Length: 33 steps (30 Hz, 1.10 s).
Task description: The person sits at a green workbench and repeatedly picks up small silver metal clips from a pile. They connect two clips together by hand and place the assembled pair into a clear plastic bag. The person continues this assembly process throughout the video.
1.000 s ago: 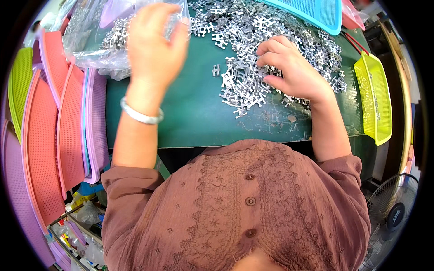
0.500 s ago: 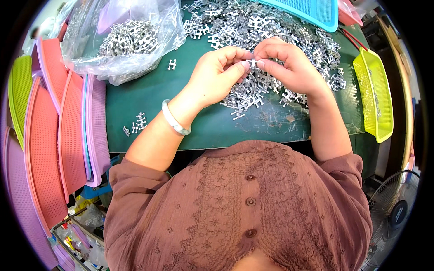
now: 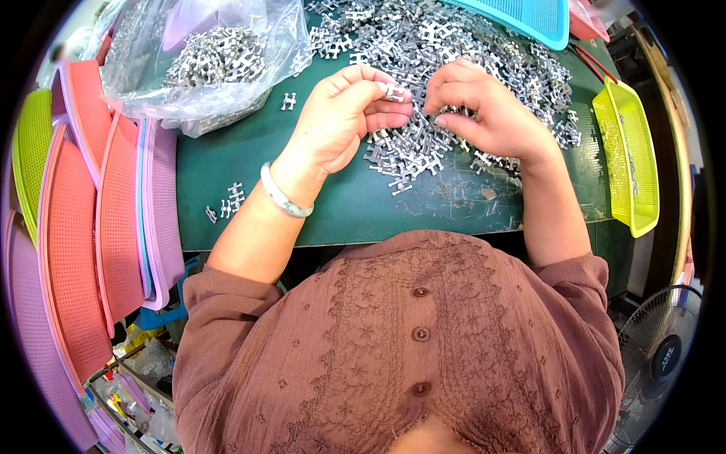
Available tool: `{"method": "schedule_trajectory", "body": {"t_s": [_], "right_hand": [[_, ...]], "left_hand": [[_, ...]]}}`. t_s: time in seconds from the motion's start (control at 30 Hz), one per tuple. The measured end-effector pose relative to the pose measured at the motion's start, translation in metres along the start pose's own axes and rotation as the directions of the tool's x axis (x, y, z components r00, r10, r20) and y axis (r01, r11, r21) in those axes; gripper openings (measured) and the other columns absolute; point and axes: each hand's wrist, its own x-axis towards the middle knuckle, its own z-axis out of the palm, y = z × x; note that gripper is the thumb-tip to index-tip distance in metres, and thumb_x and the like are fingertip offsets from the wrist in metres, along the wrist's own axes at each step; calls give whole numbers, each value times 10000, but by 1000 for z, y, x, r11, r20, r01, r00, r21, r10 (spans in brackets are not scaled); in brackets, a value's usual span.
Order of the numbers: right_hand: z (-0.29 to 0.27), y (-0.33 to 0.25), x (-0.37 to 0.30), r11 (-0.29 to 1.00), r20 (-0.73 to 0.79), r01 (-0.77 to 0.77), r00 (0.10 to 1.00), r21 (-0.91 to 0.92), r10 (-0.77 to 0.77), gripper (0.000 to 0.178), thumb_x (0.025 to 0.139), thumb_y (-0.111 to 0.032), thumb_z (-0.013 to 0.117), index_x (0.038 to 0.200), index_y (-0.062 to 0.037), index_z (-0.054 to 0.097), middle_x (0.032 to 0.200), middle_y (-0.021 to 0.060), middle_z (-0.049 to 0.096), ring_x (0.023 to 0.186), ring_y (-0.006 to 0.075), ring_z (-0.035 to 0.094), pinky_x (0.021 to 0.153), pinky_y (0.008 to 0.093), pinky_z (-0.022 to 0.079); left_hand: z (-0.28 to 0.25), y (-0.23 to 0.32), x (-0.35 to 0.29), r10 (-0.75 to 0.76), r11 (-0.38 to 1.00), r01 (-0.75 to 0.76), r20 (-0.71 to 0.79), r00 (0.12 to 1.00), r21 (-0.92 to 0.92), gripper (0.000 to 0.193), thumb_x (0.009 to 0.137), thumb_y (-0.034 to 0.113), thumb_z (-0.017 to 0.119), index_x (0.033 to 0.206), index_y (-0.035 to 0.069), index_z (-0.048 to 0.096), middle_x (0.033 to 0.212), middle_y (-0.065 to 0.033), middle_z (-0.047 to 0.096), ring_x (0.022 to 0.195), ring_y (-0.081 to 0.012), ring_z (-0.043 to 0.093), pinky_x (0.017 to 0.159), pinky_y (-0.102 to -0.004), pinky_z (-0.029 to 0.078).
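A small silvery H-shaped metal part (image 3: pixel 394 92) is pinched between the thumb and fingers of my left hand (image 3: pixel 349 113), which wears a pale bangle (image 3: pixel 283 192) at the wrist. To its right, my right hand (image 3: pixel 484 110) hovers over the pile with fingers curled and thumb apart from them. I see nothing between its fingers. Beneath and beyond both hands spreads a large heap of the same metal parts (image 3: pixel 522 79) on the green table (image 3: pixel 333 219).
A clear plastic bag (image 3: pixel 204 113) of parts lies at the far left. Loose parts (image 3: pixel 233 198) rest nearer me. Stacked coloured baskets (image 3: pixel 121 227) line the left side. A yellow-green basket (image 3: pixel 631 163) sits right, a blue basket (image 3: pixel 529 19) at the back. A fan (image 3: pixel 665 356) stands lower right.
My hands have moved apart. The left drew back leftward with the metal part in its fingers; the right let go of it and its fingers loosened.
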Motion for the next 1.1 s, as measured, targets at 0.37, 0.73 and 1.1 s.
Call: {"method": "schedule_trajectory", "body": {"t_s": [0.37, 0.73, 1.1], "right_hand": [[8, -7, 2, 989, 56, -10, 998, -150, 19, 173, 640, -73, 652, 781, -41, 557, 876, 65, 531, 856, 261, 481, 765, 352, 401], [19, -13, 8, 999, -85, 15, 996, -51, -19, 92, 705, -96, 621, 739, -28, 568, 784, 68, 539, 786, 256, 508, 730, 345, 410], [23, -10, 5, 586, -33, -336, 849, 737, 527, 109, 789, -112, 601, 793, -3, 610, 730, -11, 579, 680, 47, 498, 632, 203, 407]], "left_hand": [[0, 3, -4, -3, 990, 17, -93, 996, 141, 126, 851, 131, 508, 909, 36, 566, 736, -24, 567, 612, -95, 529, 531, -193, 411], [4, 3, -8, -23, 946, 49, -85, 996, 320, 98, 846, 143, 538, 872, 59, 580, 668, 25, 533, 555, -46, 475, 467, -157, 342], [5, 1, -10, -256, 965, 236, 194, 947, 116, 279, 901, 229, 453, 934, -13, 587, 704, -41, 574, 528, -95, 494, 432, -185, 366]]}}
